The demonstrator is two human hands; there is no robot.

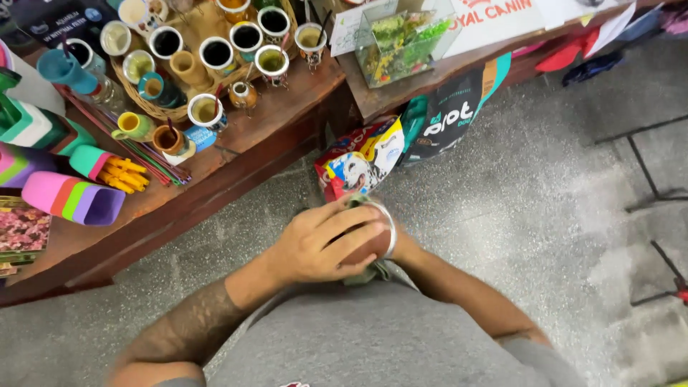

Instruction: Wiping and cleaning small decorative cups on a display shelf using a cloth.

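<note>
We note first the speckled grey stone floor (516, 208), which fills most of the view. Next in size is the long reddish-brown wooden bench (236, 154) along the upper left, its edge running diagonally. Against the foot of the bench lean two printed pet-food bags: a dark one with teal trim (448, 115) and a smaller red and yellow one (358, 163), touching side by side. On the bench stands a clear plastic box of green plants (401, 43), and to its left a woven wicker basket (154, 107) crowded with small metal-rimmed gourd cups (216, 51), several more cups standing just beside it. At the bench's left end lies a stack of soft pink, green and purple silicone cups (75, 201), near a bundle of thin coloured straws (143, 154).

In front of the person's grey shirt we find the brown rounded gourd cup with a silver metal rim (373, 233), held low over the floor. The left hand (319, 244) wraps over its side, fingers curled closed upon it. The right hand (398, 244) lies behind the cup, mostly hidden; we cannot tell its grip. A green cloth (373, 272) shows beneath the cup.
</note>
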